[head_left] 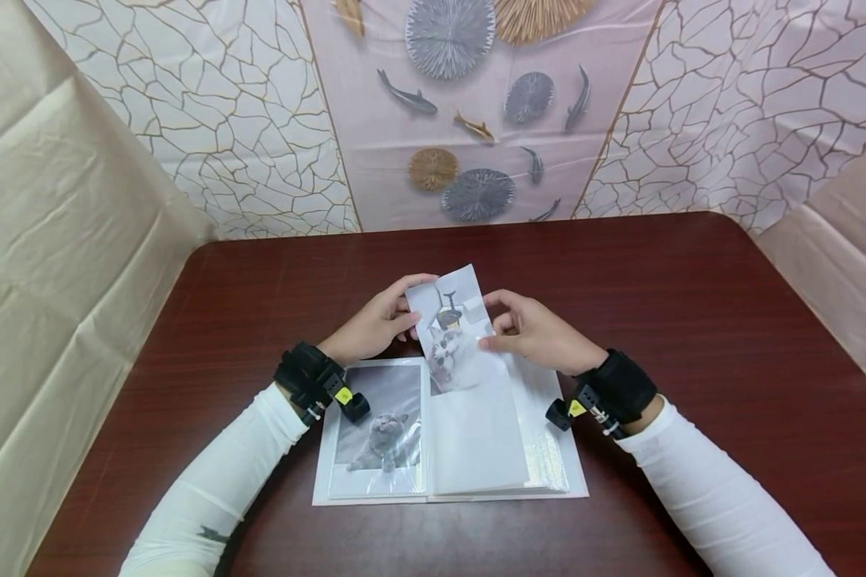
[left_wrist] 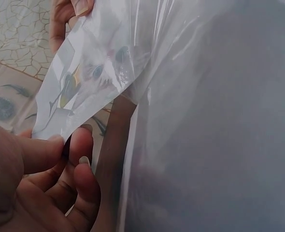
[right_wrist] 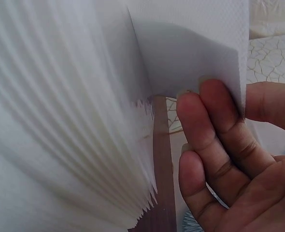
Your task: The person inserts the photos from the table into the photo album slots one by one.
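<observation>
A photo album (head_left: 579, 481) lies open on the table. A photo print (head_left: 469, 304) with a cat and a dark fish-tail shape stands above its right page, the lower part inside a clear sleeve (head_left: 476, 441). My left hand (head_left: 378, 320) pinches the print's left corner between thumb and fingers; the left wrist view shows that corner (left_wrist: 55, 128) bent toward the thumb. On the other side, my right hand (head_left: 537, 332) pinches the right edge, thumb in front and fingers (right_wrist: 195, 121) behind. Another cat photo (head_left: 386, 441) fills the left page's sleeve.
Several white album pages (right_wrist: 60, 96) fan out beside the right hand. The dark red-brown table (head_left: 693, 320) extends around the album. A patterned cloth (head_left: 245, 120) hangs behind it, with plain beige cloth (head_left: 50, 280) at the left.
</observation>
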`<move>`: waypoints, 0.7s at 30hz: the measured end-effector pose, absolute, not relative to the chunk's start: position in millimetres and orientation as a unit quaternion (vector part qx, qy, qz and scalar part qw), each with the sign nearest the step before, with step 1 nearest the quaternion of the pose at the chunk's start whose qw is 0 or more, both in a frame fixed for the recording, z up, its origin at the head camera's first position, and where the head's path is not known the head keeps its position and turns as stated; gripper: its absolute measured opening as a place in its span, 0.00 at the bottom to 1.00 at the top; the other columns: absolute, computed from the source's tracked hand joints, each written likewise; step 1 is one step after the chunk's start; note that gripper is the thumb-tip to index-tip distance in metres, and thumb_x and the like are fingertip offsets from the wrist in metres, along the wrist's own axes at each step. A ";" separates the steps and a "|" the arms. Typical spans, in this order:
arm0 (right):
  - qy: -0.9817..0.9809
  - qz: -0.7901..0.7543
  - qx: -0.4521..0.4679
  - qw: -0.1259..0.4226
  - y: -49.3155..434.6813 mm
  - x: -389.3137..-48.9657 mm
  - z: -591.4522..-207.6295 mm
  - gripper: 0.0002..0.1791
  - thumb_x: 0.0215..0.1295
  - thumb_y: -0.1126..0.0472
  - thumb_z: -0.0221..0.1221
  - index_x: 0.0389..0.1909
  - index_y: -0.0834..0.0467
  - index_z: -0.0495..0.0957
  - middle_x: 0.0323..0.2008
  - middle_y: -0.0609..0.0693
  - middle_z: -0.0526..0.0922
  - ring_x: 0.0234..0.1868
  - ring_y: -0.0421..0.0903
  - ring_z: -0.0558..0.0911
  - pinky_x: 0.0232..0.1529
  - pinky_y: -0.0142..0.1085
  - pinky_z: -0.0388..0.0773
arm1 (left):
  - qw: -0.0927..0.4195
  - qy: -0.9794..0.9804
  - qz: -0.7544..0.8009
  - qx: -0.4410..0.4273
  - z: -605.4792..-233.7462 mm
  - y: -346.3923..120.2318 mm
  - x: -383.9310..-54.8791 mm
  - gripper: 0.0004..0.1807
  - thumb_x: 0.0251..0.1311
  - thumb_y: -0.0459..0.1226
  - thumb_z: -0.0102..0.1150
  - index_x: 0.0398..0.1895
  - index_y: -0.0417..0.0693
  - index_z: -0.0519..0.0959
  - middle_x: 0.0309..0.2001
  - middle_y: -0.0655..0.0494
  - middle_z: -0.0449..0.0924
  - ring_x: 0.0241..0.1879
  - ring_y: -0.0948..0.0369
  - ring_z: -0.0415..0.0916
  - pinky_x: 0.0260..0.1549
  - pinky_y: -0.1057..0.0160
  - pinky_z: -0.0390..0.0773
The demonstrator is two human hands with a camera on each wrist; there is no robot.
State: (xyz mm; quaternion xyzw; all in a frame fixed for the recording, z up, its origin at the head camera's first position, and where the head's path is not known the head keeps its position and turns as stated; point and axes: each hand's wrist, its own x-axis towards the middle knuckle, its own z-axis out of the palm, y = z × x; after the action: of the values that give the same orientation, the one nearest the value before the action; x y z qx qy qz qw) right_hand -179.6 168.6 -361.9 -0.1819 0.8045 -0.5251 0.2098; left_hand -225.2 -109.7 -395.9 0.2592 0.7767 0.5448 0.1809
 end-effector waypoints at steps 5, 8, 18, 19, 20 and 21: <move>0.802 -0.529 -0.178 0.210 168.8 -179.6 -360.9 0.38 0.67 0.69 0.63 0.73 0.64 0.56 0.31 0.54 0.85 0.30 0.42 0.81 0.34 0.33 0.73 | 0.188 0.779 0.534 0.269 -396.5 -108.2 -223.6 0.31 0.75 0.29 0.48 0.75 0.65 0.60 0.34 0.44 0.78 0.35 0.52 0.74 0.34 0.60 0.74; 0.806 -0.526 -0.178 0.204 168.7 -179.7 -360.8 0.42 0.67 0.69 0.64 0.76 0.62 0.52 0.28 0.51 0.83 0.28 0.42 0.77 0.32 0.32 0.69 | 0.188 0.783 0.524 0.278 -396.7 -107.6 -223.3 0.31 0.75 0.29 0.49 0.75 0.64 0.61 0.34 0.43 0.77 0.35 0.52 0.74 0.34 0.60 0.75; 0.815 -0.517 -0.177 0.193 169.2 -180.3 -363.7 0.49 0.68 0.67 0.64 0.81 0.55 0.44 0.23 0.49 0.74 0.22 0.41 0.63 0.26 0.34 0.58 | 0.190 0.791 0.500 0.296 -396.9 -106.8 -222.7 0.32 0.74 0.28 0.50 0.75 0.63 0.61 0.32 0.44 0.79 0.34 0.51 0.76 0.34 0.59 0.77; 0.816 -0.517 -0.176 0.192 169.0 -180.4 -363.9 0.49 0.67 0.67 0.64 0.81 0.55 0.44 0.23 0.49 0.73 0.22 0.41 0.62 0.26 0.34 0.58 | 0.191 0.791 0.500 0.297 -397.0 -106.7 -222.6 0.32 0.74 0.28 0.50 0.75 0.63 0.61 0.32 0.43 0.79 0.34 0.51 0.76 0.34 0.59 0.77; 0.816 -0.516 -0.176 0.191 168.9 -180.4 -364.1 0.50 0.67 0.67 0.64 0.81 0.55 0.43 0.23 0.49 0.73 0.22 0.41 0.62 0.25 0.34 0.57 | 0.190 0.791 0.499 0.298 -397.3 -106.8 -222.8 0.32 0.74 0.28 0.50 0.75 0.63 0.61 0.32 0.43 0.79 0.34 0.51 0.76 0.34 0.59 0.77; 0.816 -0.517 -0.175 0.190 168.7 -180.4 -364.2 0.50 0.67 0.67 0.64 0.82 0.54 0.43 0.23 0.49 0.73 0.22 0.41 0.61 0.25 0.34 0.57 | 0.190 0.792 0.497 0.299 -397.4 -106.9 -222.8 0.32 0.74 0.28 0.50 0.75 0.63 0.62 0.32 0.43 0.79 0.34 0.50 0.76 0.35 0.59 0.77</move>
State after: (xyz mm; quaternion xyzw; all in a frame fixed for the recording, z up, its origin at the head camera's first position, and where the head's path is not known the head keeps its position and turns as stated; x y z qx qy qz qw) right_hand -180.4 168.7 -364.2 -0.1749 0.8163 -0.5167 0.1901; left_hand -222.8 -106.9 -397.4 0.2990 0.7919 0.4973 0.1901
